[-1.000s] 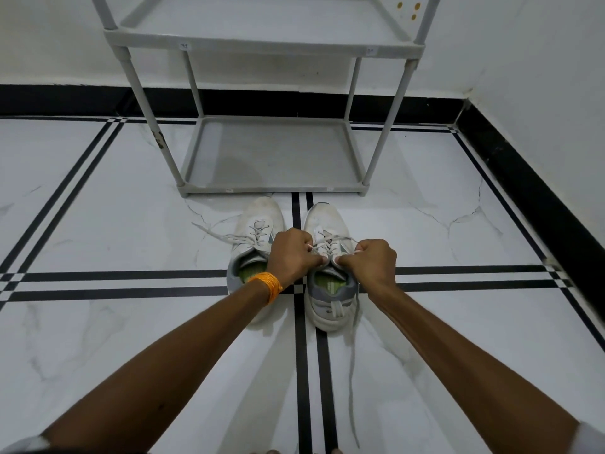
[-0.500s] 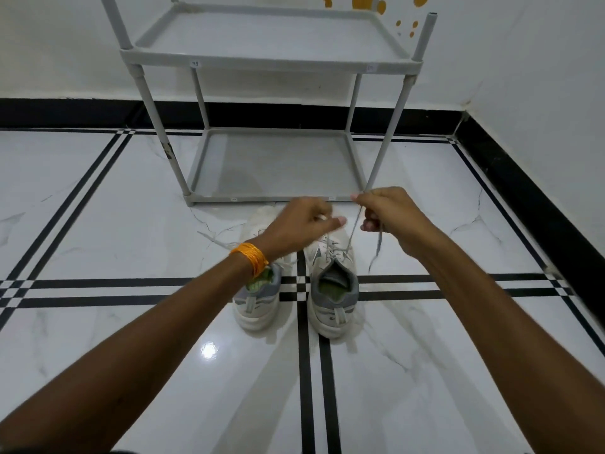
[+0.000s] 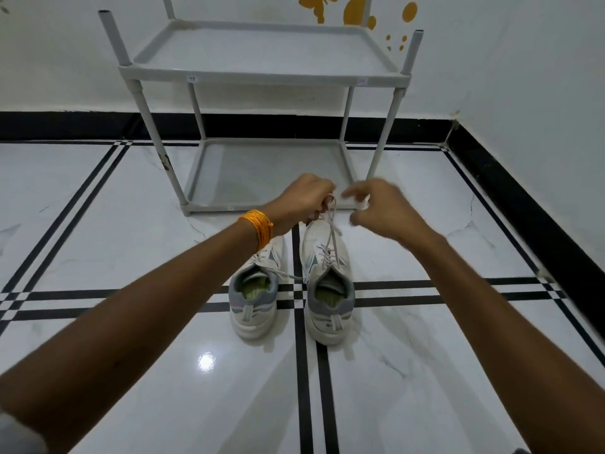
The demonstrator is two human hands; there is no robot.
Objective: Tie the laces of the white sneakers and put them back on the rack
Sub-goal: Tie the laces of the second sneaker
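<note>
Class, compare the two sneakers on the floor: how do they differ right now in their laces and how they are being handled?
The right sneaker has its laces pulled up taut, pinched in the left hand; the left sneaker has loose laces, one trailing across the floor. The left forearm partly hides the left sneaker; the right sneaker shows whole. The right hand hovers open. Both are white with grey heels, toes toward the rack.

No text, brand or number can be read anywhere. The rack point(image 3: 262, 77) carries small pale stickers on the front rail of its upper shelf and one on the lower rail, but their marks are too small and blurred to make out. The sneakers point(image 3: 327, 290) show no legible logo.
</note>
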